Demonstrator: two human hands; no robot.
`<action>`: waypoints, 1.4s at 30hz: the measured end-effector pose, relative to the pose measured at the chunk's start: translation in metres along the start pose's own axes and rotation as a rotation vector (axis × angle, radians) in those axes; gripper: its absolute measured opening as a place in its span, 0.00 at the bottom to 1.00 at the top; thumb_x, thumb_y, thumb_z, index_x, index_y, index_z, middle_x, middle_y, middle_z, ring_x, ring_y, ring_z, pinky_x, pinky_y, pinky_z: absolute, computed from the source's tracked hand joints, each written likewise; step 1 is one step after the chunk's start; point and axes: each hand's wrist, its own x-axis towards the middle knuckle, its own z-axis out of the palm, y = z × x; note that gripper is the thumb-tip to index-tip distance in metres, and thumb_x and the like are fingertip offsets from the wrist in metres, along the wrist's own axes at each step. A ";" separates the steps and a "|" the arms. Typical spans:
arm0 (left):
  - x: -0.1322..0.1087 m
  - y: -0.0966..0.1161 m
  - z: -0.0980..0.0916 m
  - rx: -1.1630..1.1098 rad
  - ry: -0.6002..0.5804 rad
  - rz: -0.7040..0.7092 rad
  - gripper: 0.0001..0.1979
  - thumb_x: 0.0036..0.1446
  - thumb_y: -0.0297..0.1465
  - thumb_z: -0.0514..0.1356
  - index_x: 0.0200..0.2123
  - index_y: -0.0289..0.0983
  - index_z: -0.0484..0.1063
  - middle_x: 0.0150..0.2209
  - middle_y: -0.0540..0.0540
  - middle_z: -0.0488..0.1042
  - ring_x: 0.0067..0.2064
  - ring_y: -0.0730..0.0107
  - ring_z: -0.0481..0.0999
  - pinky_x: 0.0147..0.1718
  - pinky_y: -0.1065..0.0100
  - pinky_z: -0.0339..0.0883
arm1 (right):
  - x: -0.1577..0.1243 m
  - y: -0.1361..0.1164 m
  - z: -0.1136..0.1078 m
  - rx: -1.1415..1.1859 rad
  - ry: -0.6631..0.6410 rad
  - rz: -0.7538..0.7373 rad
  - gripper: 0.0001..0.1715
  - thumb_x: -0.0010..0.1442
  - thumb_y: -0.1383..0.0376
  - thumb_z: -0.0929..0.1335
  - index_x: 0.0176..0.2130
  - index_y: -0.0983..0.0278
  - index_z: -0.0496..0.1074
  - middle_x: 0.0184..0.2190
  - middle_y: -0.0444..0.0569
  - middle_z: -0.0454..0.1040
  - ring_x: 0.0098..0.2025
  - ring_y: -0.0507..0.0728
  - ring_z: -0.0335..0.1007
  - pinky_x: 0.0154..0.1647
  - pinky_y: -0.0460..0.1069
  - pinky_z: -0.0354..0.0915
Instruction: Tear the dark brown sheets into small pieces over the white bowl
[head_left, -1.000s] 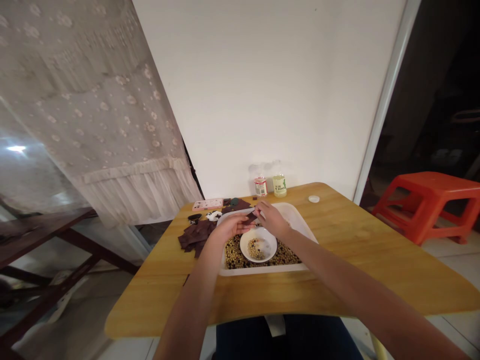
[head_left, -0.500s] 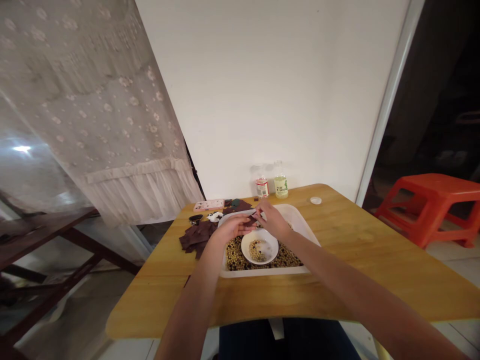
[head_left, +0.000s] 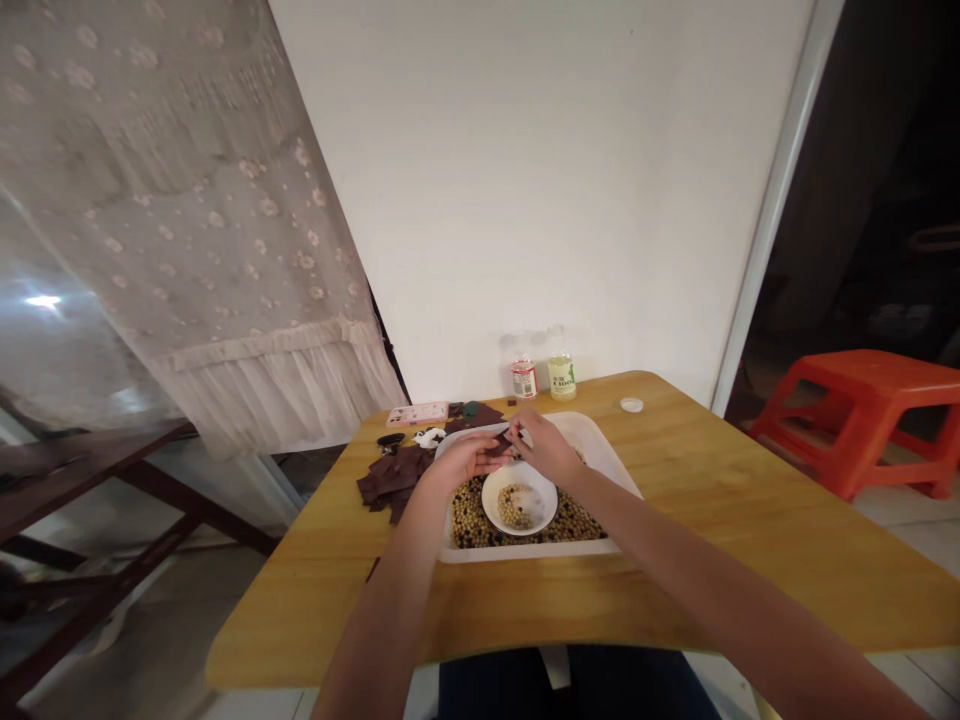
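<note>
Both of my hands meet above the far part of a white tray (head_left: 622,470) full of yellow and dark beads (head_left: 466,524). My left hand (head_left: 469,458) is closed around the edge of a small dark brown piece (head_left: 501,441), which looks like cloth. At its right side my right hand (head_left: 546,445) pinches the same piece between its fingertips. Just below the hands, a white bowl (head_left: 546,508) rests in the tray on the beads, with pale yellow beads inside. Left of the tray lies a pile of similar dark brown pieces (head_left: 397,478).
At the table's (head_left: 750,560) back stand a red-labelled jar (head_left: 524,378) and a green-labelled bottle (head_left: 562,376). A pink phone (head_left: 418,413) lies back left, near a crumpled white item (head_left: 430,437). A white lid (head_left: 631,405) lies at right. A red stool (head_left: 877,410) stands beyond.
My right hand's fingertips have shifted slightly on the brown piece. Both hands stay over the tray, and the view has tilted a little.
</note>
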 end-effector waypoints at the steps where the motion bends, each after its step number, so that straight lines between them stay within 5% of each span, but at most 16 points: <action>1: 0.000 0.000 0.000 -0.001 -0.001 0.004 0.06 0.44 0.27 0.63 0.29 0.33 0.71 0.29 0.42 0.77 0.31 0.66 0.78 0.32 0.70 0.69 | 0.000 0.000 0.000 -0.001 0.001 -0.002 0.04 0.53 0.71 0.60 0.29 0.62 0.58 0.29 0.46 0.63 0.32 0.53 0.60 0.33 0.47 0.58; 35: 0.003 0.000 0.000 0.029 0.038 -0.047 0.06 0.48 0.26 0.60 0.33 0.33 0.71 0.31 0.42 0.77 0.34 0.66 0.78 0.39 0.66 0.69 | -0.001 -0.001 -0.001 -0.016 0.001 0.017 0.03 0.54 0.71 0.60 0.30 0.62 0.58 0.29 0.46 0.62 0.32 0.53 0.60 0.33 0.47 0.58; 42: 0.004 0.000 0.000 0.011 0.035 -0.043 0.06 0.48 0.26 0.60 0.32 0.32 0.71 0.30 0.42 0.77 0.31 0.68 0.77 0.33 0.70 0.70 | -0.001 0.000 0.000 -0.017 -0.004 0.004 0.04 0.55 0.70 0.60 0.30 0.62 0.57 0.29 0.46 0.62 0.32 0.53 0.60 0.33 0.47 0.58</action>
